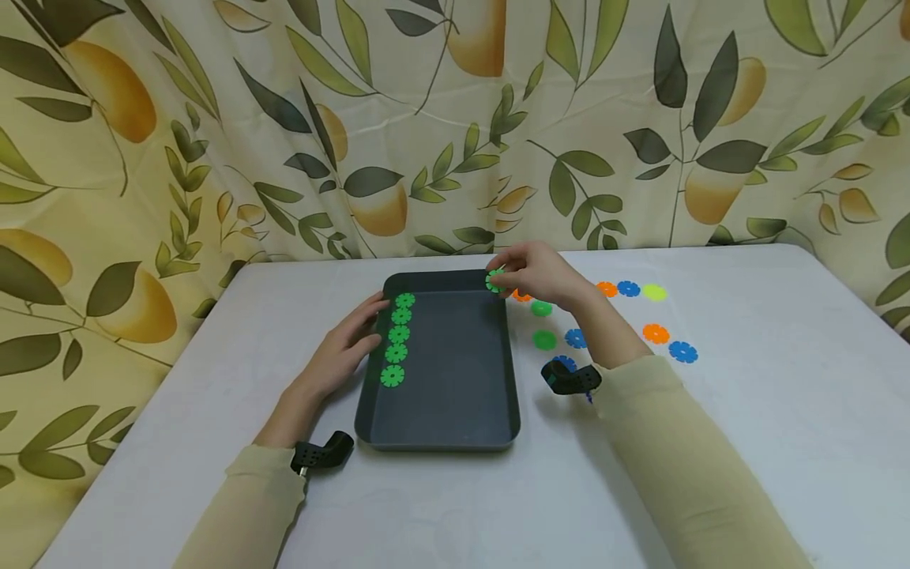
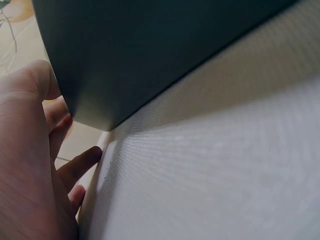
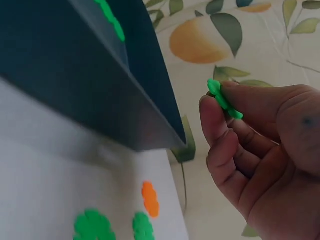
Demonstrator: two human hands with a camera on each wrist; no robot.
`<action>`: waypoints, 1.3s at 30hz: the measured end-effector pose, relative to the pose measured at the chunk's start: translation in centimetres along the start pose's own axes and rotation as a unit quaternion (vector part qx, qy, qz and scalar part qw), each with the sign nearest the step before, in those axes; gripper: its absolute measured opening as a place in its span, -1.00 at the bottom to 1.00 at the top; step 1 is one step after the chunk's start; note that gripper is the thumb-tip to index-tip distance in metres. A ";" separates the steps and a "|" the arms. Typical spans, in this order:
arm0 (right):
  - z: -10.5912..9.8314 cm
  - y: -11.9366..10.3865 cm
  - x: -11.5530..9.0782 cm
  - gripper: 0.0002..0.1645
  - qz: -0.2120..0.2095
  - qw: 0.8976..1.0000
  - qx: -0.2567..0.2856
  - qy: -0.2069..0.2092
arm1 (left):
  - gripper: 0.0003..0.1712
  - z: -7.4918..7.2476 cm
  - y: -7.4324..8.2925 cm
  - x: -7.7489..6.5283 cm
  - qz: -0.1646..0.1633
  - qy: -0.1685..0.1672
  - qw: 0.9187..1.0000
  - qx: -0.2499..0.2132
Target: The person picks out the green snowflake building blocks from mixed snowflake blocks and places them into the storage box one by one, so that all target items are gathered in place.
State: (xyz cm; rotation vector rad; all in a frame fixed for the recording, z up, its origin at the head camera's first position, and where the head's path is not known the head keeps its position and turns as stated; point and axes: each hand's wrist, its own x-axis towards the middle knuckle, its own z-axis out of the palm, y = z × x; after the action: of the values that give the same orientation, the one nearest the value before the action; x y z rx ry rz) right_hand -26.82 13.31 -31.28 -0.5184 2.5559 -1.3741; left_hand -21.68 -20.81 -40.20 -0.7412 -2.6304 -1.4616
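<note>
Both arms reach forward and inward. The left forearm [image 1: 245, 502] comes from the lower left and the right forearm [image 1: 661, 427] from the lower right; long pale sleeves [image 1: 711, 490] cover them until near the wrists [image 1: 286, 415]. The left hand [image 1: 344, 348] keeps its thumb [image 1: 366, 345] apart from the fingers, which are extended and slightly bent. The right hand [image 1: 536, 273], farther forward, makes a pinch between thumb and index finger [image 3: 212, 120], with its other fingers curled.

head: high, forward-down | wrists: low, close, forward | all share tray [image 1: 455, 379]
</note>
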 end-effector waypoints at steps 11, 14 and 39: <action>4.0 -2.0 2.7 -0.65 -0.016 0.997 0.074 -0.014 | -0.42 0.0 -0.3 0.1 0.007 0.005 1.000 -0.004; 5.1 -2.2 3.2 -0.65 -0.016 0.997 0.077 -0.021 | -0.42 0.0 -0.2 0.1 0.003 0.002 1.000 -0.002; 8.8 -1.2 6.0 -0.61 0.120 0.980 0.154 -0.033 | -0.41 0.0 -0.3 0.1 -0.017 -0.005 1.000 -0.003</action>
State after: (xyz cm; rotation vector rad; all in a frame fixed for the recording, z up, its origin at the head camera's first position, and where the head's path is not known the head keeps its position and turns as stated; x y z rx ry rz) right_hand -29.16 3.61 -35.13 -0.1913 2.2065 -1.5896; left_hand -21.93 -20.88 -40.41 -0.7085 -2.6598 -1.4781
